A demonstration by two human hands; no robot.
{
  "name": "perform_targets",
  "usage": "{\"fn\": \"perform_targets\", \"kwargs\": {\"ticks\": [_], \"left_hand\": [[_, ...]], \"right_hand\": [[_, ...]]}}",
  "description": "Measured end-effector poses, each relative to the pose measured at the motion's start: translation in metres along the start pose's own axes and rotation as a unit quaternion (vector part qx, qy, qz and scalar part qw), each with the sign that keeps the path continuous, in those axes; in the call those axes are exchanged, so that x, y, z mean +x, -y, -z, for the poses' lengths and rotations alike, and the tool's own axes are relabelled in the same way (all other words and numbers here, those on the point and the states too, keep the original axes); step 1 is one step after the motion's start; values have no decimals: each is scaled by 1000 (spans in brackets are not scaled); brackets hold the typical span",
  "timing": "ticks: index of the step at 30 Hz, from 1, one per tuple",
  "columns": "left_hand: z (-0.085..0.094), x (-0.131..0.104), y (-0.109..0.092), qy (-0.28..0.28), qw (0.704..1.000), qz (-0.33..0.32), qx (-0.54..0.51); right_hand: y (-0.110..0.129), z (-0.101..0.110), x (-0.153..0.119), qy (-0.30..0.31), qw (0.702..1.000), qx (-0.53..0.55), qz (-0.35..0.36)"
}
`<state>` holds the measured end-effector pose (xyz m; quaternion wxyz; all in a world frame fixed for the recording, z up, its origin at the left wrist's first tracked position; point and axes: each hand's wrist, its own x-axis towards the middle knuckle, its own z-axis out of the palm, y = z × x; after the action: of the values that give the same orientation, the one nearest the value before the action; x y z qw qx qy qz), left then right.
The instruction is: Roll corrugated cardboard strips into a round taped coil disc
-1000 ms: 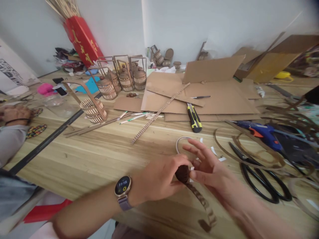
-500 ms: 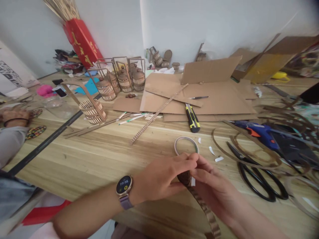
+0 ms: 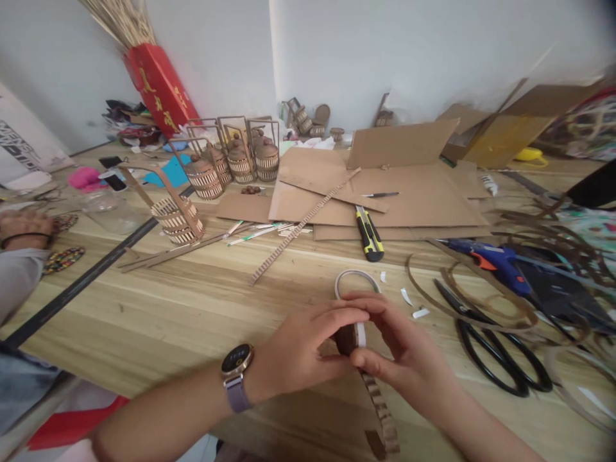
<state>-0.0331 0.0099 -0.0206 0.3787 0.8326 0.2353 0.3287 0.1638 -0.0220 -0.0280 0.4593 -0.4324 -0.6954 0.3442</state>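
Hands arched around brown piece

Standing here, I see a pale wood table that's basically cluttered with cardboard sheets, little lidded baskets, black scissors, a blue glue gun and curly brown strips.

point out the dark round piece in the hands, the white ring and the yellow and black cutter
dark round piece [image 3: 344,340]: head view, on its exposed dark face
white ring [image 3: 357,272]: head view, on its far rim
cutter [image 3: 370,239]: head view, on its handle
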Motion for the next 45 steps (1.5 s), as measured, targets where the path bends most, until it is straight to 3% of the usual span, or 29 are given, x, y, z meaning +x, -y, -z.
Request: {"fn": "perform_targets", "kwargs": {"ticks": [4, 9, 19, 23, 26, 28, 31, 34, 40, 45], "left_hand": [[0, -1, 0, -22, 1000, 17, -4], [3, 0, 0, -49, 998, 32, 22], [0, 0, 3, -41, 992, 4, 121], [3, -1, 3, -7, 992, -21, 121], [4, -1, 0, 10, 992, -65, 110], [4, 0, -2, 17, 992, -81, 97], [2, 0, -3, 1, 995, -50, 84], [1, -1, -1, -41, 995, 7, 93], [-1, 1, 1, -54, 984, 39, 164], [-2, 2, 0, -38, 973, 20, 228]], "right_hand": [[2, 4, 0, -31, 1000, 1, -4], [11, 6, 1, -121, 990, -76, -15], [25, 9, 8, -33, 985, -130, -105], [23, 13, 11, 37, 980, -27, -195], [17, 13, 12, 92, 945, 146, -277], [13, 12, 12, 93, 925, 215, -298], [11, 12, 11, 26, 941, 204, -270], [16, 15, 11, -36, 967, 101, -230], [27, 18, 7, -7, 979, -113, -170], [22, 13, 3, -15, 978, -166, -124]]}}
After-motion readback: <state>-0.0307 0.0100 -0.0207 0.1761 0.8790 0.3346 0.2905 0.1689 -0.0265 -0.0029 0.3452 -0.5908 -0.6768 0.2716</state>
